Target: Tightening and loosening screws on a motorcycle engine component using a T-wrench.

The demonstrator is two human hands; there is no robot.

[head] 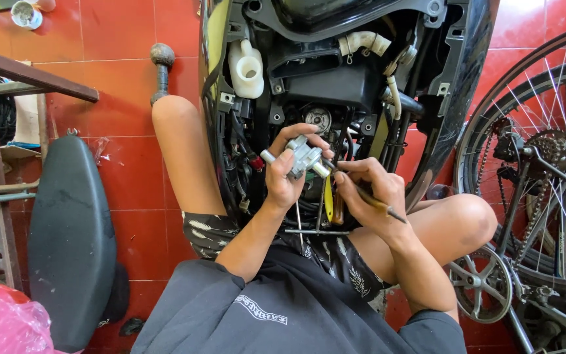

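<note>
Currently head view: left hand point(283, 176) clamped around small grey metal carburetor-like part point(301, 156), held just in front of opened scooter underside point(335, 78). Right hand point(368, 190) pinches thin screwdriver point(361, 193), tip touching part. Bicycle wheel point(545, 151) at right.

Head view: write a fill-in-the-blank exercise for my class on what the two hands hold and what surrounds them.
1. The left hand holds a small ____ metal part.
2. The right hand holds a thin ____ against that part.
3. A bicycle ____ with spokes stands at the right.
4. The floor tiles are ____.

Missing words: grey; tool; wheel; red
</note>
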